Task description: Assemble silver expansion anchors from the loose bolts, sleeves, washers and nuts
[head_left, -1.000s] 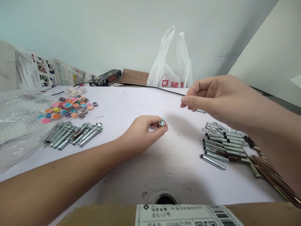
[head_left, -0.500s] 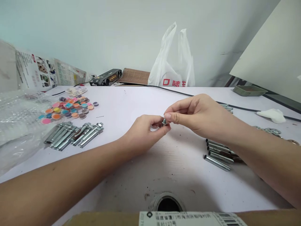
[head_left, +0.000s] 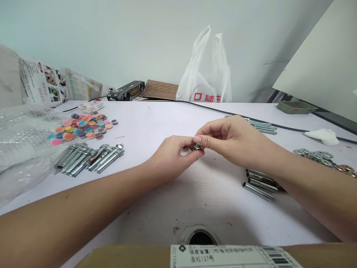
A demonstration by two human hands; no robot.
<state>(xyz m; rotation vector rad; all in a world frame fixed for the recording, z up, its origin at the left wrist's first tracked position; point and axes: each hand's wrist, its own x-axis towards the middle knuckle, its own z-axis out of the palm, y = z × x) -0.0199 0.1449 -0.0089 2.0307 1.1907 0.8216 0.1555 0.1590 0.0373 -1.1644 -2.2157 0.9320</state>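
In the middle of the table, my left hand [head_left: 178, 156] pinches a small silvery metal nut [head_left: 197, 147] between thumb and forefinger. My right hand [head_left: 225, 137] is closed on the same piece from above, thumb and forefinger against its top. Most of the metal is covered by the fingers, so I cannot tell whether a bolt runs through it. Several assembled expansion bolts [head_left: 89, 160] lie to the left. Under my right forearm are metal sleeves [head_left: 259, 191], partly hidden. Beyond that forearm lie a heap of nuts and washers [head_left: 318, 156] and several long bolts [head_left: 262, 127].
Coloured plastic caps [head_left: 83, 126] are heaped left, beside clear plastic wrap [head_left: 25, 149]. A cardboard box [head_left: 134, 257] crosses the front edge near a round hole [head_left: 200, 237]. Behind stand a white bag [head_left: 205, 85] and a black cable [head_left: 206, 108]; a green tray [head_left: 296, 108] sits far right.
My right fingertips have shifted slightly down over the metal piece, covering its top end. Both hands stay together, and the view has moved a little.
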